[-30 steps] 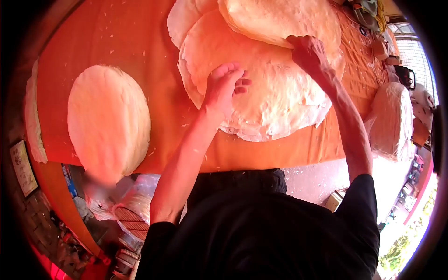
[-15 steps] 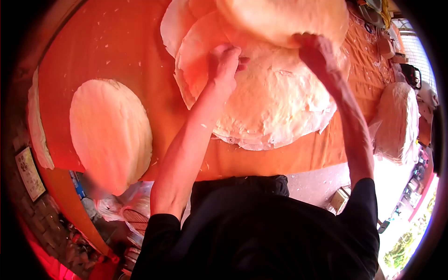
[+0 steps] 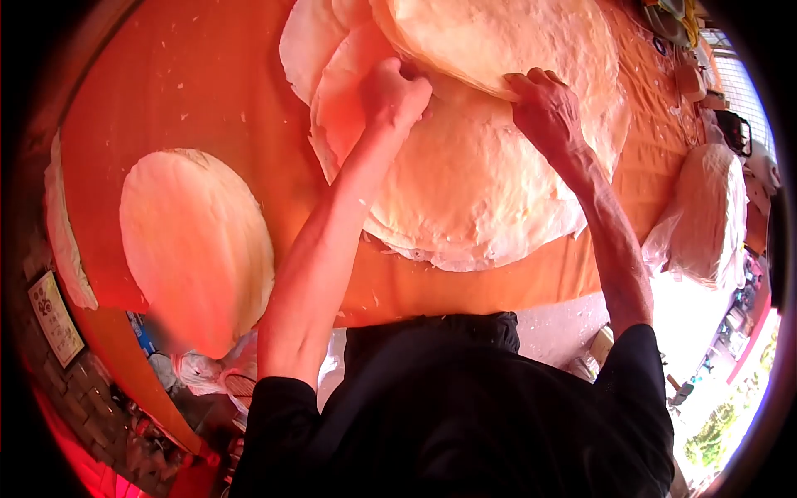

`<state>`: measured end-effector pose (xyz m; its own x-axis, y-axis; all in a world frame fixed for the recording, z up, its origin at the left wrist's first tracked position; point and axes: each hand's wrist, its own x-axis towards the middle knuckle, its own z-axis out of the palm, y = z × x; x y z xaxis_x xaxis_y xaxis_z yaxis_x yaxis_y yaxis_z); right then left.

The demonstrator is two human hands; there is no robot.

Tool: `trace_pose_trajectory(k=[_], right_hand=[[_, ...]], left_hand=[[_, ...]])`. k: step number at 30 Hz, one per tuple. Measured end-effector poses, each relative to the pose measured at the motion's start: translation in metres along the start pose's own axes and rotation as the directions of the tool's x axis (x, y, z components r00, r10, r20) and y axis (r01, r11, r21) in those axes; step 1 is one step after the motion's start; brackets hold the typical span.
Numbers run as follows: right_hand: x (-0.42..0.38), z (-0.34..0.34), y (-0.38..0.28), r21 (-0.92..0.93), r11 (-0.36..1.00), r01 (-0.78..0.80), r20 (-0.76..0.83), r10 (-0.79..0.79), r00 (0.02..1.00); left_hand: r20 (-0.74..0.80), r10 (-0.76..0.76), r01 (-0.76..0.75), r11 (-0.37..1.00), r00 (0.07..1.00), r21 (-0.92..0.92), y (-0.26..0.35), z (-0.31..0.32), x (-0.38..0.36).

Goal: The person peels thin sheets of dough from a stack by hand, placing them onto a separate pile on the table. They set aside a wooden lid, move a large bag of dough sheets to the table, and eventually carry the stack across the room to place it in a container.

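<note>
A pile of large, thin, pale round sheets (image 3: 481, 191) lies overlapping in front of me, with wrinkled faces and ragged edges. Across its far part stretches the top pale sheet (image 3: 498, 41), its near edge running between my hands. My right hand (image 3: 544, 112) is closed on that edge, fingertips curled over it. Fingers bent into a loose fist, my left hand (image 3: 394, 91) is closed at the left end of the same edge, over the reddish-lit sheets beneath. The far side of the top sheet runs out of view.
An orange cloth (image 3: 183, 91) covers the table. On the left, an oval stack of pale sheets (image 3: 195, 241) reaches over the near edge. A plastic-wrapped pale bundle (image 3: 710, 216) stands at the right. A framed paper (image 3: 56, 318) shows at lower left.
The top sheet, blurred by motion before, has come nearer and settled flatter on the pile. My right hand has shifted left and slightly nearer; my left hand has moved a little away from me.
</note>
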<state>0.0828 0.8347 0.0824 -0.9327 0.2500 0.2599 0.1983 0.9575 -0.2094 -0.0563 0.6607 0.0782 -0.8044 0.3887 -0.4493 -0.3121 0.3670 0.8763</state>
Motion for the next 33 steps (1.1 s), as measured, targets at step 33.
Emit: trace_pose_trajectory(k=[33], right_hand=[[-0.165,-0.117,-0.024,0.162,0.986,0.031,0.381,-0.092,0.920]], left_hand=[[0.361,0.000,0.320,0.463,0.932,-0.827,-0.097,-0.024,-0.198]])
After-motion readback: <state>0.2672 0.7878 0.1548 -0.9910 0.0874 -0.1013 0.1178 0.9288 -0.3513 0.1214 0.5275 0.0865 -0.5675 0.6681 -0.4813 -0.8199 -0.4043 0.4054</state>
